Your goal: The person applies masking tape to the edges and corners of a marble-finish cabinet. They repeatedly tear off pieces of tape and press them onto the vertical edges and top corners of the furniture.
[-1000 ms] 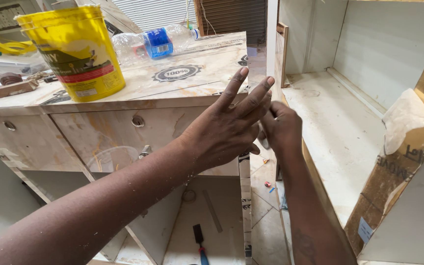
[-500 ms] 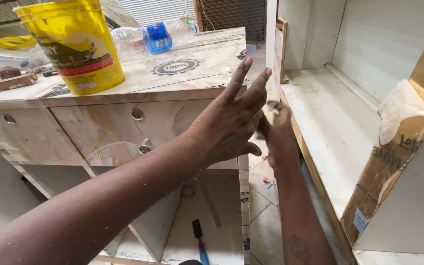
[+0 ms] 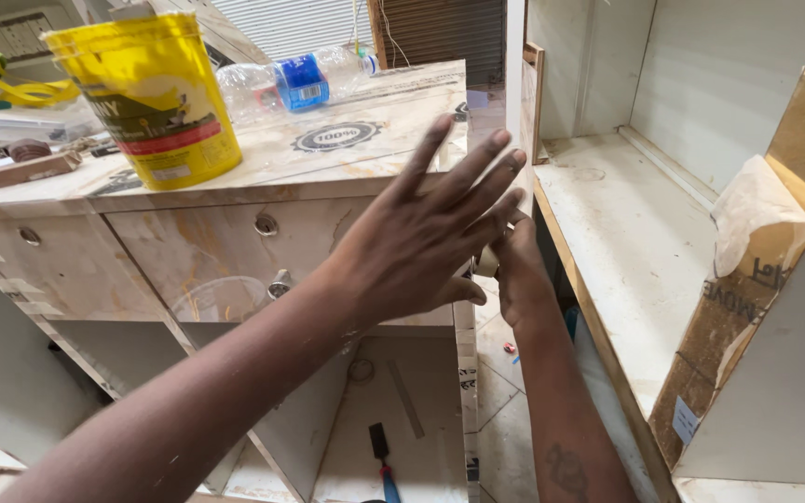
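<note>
Left hand (image 3: 426,237) spread wide at frame centre, 5 fingers fanned, palm against the plywood cabinet (image 3: 197,242) corner edge. Right hand (image 3: 519,270) just behind, pinching a small pale roll of tape (image 3: 489,261), mostly hidden. Likely to wrinkle or lift if the palm slips off the dusty edge. At upper left, yellow bucket (image 3: 156,98) close to the top's rim, easily jostled.

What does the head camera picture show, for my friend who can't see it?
A person's left hand, fingers spread, presses flat by the front corner of a pale plywood cabinet, while the right hand pinches something small beside it. A yellow plastic bucket and a clear plastic bottle with a blue label sit on top.
</note>
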